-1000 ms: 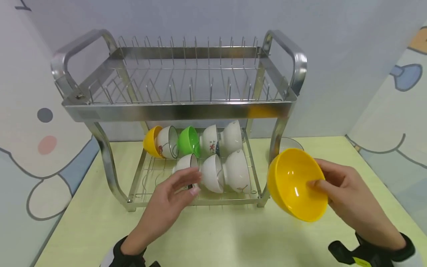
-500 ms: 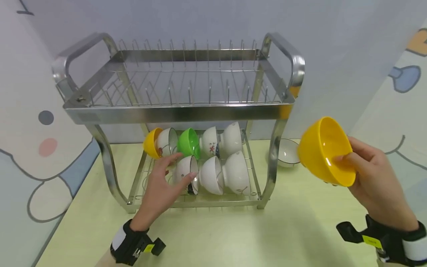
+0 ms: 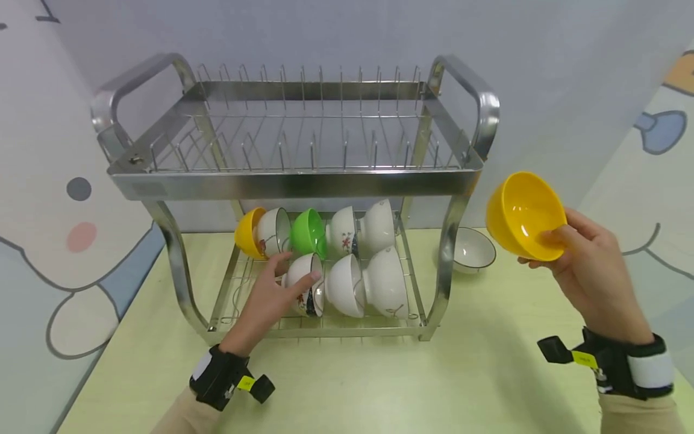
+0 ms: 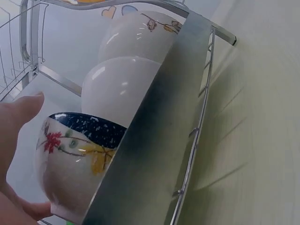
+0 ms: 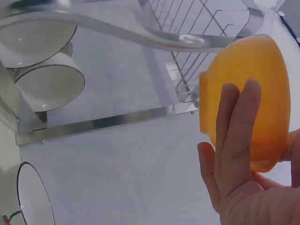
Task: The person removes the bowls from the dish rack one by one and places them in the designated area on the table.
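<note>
So, my right hand [image 3: 591, 265] has the yellow bowl [image 3: 526, 211] pinched at its wall, thumb inside, fingers laid along the outside. It's up in the air just to the right of the rack, tipped over sideways, its foot ring facing the rack in the right wrist view.

Over to my left hand [image 3: 265, 295]: thumb and fingers are spread about the floral bowl [image 4: 77, 164], front row, left end. The left wrist view shows my thumb standing off the dark-patterned rim, with a finger down by the foot; whether that finger touches, I can't tell.

Right behind that bowl's rim comes a plain white bowl [image 3: 344, 286], then a larger white bowl [image 3: 386, 283] at the row's right end, all three on their sides.

Back row now, left to right: a smaller yellow bowl [image 3: 246, 234], a dark-rimmed bowl [image 3: 271, 232], a green bowl [image 3: 306, 234], a flower-sprigged bowl [image 3: 341, 232] and a back white bowl [image 3: 378, 228].

All that sits on the lower tier of the metal rack [image 3: 295, 185]. Beside its right leg, one upright bowl [image 3: 473, 248] rests on the pale table [image 3: 352, 380].
</note>
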A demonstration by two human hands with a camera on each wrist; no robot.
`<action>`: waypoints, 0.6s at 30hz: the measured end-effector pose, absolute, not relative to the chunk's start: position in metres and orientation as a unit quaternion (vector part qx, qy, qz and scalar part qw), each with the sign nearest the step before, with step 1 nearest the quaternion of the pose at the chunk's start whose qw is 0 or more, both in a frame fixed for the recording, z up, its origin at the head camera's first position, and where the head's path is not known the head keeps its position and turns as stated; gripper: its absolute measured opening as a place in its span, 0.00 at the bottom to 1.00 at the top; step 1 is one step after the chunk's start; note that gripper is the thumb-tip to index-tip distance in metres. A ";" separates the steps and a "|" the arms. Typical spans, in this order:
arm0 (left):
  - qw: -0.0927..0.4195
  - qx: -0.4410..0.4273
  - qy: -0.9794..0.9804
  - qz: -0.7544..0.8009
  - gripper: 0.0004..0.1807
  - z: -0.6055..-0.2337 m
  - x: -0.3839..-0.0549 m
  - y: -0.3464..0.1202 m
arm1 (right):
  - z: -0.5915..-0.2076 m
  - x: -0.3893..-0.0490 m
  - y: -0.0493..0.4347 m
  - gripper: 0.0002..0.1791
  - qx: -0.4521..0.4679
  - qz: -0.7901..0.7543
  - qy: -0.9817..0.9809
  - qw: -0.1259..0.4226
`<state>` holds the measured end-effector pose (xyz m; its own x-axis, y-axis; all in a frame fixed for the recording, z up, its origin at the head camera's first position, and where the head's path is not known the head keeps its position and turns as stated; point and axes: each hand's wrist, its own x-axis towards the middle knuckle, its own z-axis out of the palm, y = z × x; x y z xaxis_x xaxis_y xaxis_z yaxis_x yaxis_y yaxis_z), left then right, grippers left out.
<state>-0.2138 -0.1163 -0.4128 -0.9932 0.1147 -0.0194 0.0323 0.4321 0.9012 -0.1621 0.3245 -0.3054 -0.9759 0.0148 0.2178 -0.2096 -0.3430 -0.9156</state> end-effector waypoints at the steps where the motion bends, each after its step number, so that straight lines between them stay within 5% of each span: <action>1: 0.046 0.039 0.841 0.538 0.49 -0.413 -0.215 -0.116 | -0.307 -0.166 0.326 0.19 0.084 0.820 -0.563 0.066; 10: 0.090 0.016 0.803 0.588 0.49 -0.418 -0.224 -0.114 | -0.342 -0.201 0.333 0.20 0.023 0.773 -0.628 0.089; 18: 0.070 0.030 0.818 0.571 0.46 -0.423 -0.225 -0.104 | -0.382 -0.227 0.342 0.26 -0.037 0.698 -0.708 0.098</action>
<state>-0.2245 -0.1044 -0.4230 -0.9883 0.1293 -0.0812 -0.0316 0.3471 0.9373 -0.2267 0.3425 -0.3818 -0.9780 0.1900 0.0866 -0.0839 0.0225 -0.9962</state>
